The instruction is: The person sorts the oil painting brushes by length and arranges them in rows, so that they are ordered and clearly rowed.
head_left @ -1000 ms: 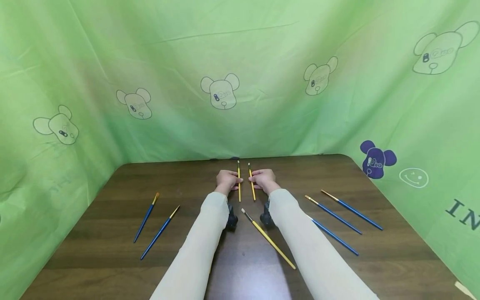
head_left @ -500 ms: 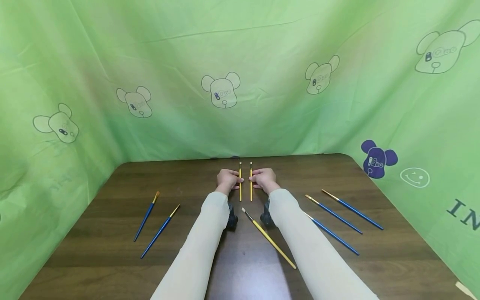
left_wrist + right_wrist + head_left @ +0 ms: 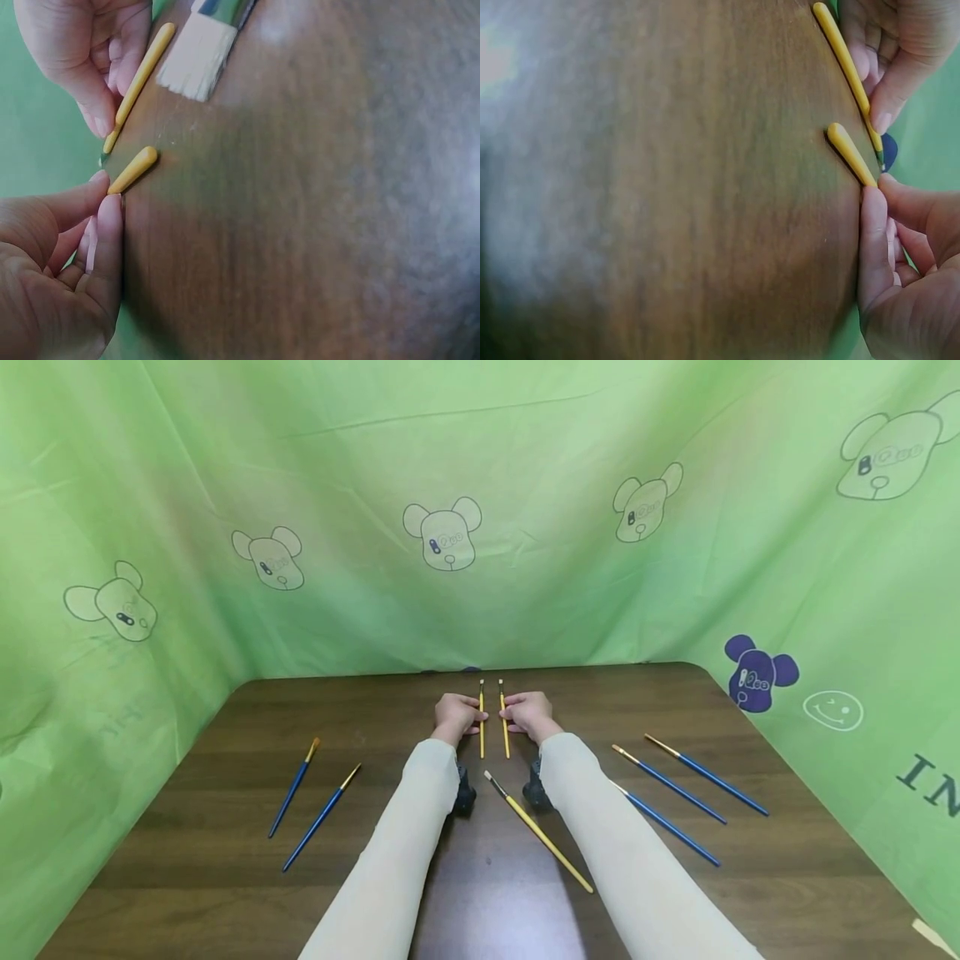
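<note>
Near the table's far edge, my left hand (image 3: 456, 716) pinches a yellow paintbrush (image 3: 482, 743) between thumb and fingers, bristles pointing away. Just right of it, my right hand (image 3: 528, 714) pinches another yellow paintbrush (image 3: 506, 745), its handle end tilted slightly right. A narrow gap separates the two brushes. In the left wrist view my left hand (image 3: 60, 262) holds its brush's handle (image 3: 135, 169). The right wrist view has my right hand (image 3: 915, 255) gripping the other handle (image 3: 847, 150).
A third yellow brush (image 3: 547, 841) lies slanted between my forearms. Two blue brushes (image 3: 292, 793) (image 3: 322, 820) lie at left. Three more lie at right: an outer one (image 3: 712, 778), a middle one (image 3: 675, 787) and a nearer one (image 3: 671, 828). A green cloth (image 3: 525, 610) hangs behind the table (image 3: 187, 860).
The right brush went from slanted to nearly straight, then its handle end swung slightly right again. The left brush has straightened a little. Both hands keep their hold.
</note>
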Motion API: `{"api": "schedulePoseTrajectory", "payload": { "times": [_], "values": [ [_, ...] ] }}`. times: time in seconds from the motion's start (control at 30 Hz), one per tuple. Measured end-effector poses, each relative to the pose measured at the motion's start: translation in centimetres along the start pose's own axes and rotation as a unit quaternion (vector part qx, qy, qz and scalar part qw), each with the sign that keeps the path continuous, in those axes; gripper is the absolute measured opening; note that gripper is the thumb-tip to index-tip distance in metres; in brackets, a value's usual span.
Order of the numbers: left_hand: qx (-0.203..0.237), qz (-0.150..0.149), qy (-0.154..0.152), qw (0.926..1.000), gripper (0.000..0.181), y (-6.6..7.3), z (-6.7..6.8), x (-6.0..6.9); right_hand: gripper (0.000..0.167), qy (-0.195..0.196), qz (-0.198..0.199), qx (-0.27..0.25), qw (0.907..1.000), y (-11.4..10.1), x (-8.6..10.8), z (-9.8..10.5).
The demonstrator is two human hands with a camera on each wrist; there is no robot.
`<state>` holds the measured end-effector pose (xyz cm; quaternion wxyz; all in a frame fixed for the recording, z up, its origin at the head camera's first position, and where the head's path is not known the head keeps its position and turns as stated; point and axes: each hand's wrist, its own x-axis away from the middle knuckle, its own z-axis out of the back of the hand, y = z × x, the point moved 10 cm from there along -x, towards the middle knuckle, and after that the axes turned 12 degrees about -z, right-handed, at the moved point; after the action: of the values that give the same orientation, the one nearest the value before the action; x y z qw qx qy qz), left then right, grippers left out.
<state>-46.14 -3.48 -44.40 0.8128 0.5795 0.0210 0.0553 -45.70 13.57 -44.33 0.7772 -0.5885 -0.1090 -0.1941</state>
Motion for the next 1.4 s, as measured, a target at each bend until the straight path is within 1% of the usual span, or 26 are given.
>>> {"api": "schedulePoseTrajectory", "payload": {
  "times": [0.17, 0.47, 0.77, 0.87, 1.2, 1.4],
  "values": [
    [-0.003, -0.002, -0.002, 1.0, 0.028, 0.07, -0.11, -0.08, 0.032, 0.01, -0.003, 0.002, 0.9999, 0.08, -0.29, 0.11],
    [0.001, -0.003, -0.008, 1.0, 0.027, -0.24, -0.24, -0.29, 0.031, 0.007, -0.002, 0.004, 1.0, 0.25, -0.54, -0.03],
    [-0.016, -0.016, -0.01, 0.9997, 0.027, 0.34, -0.19, 0.07, 0.032, 0.006, 0.003, -0.002, 1.0, 0.28, -0.46, 0.01],
    [-0.018, -0.014, -0.01, 0.9997, 0.027, 0.31, -0.15, 0.09, 0.031, 0.003, 0.006, -0.006, 1.0, 0.2, -0.34, -0.04],
    [-0.017, -0.004, -0.017, 0.9997, 0.025, 0.13, -0.16, -0.03, 0.031, 0.005, -0.005, -0.011, 0.9999, 0.21, -0.2, -0.01],
    [-0.005, -0.003, -0.021, 0.9998, 0.025, 0.39, -0.13, 0.04, 0.033, -0.014, -0.002, -0.032, 0.9994, 0.04, 0.34, 0.01]
  ]
}}
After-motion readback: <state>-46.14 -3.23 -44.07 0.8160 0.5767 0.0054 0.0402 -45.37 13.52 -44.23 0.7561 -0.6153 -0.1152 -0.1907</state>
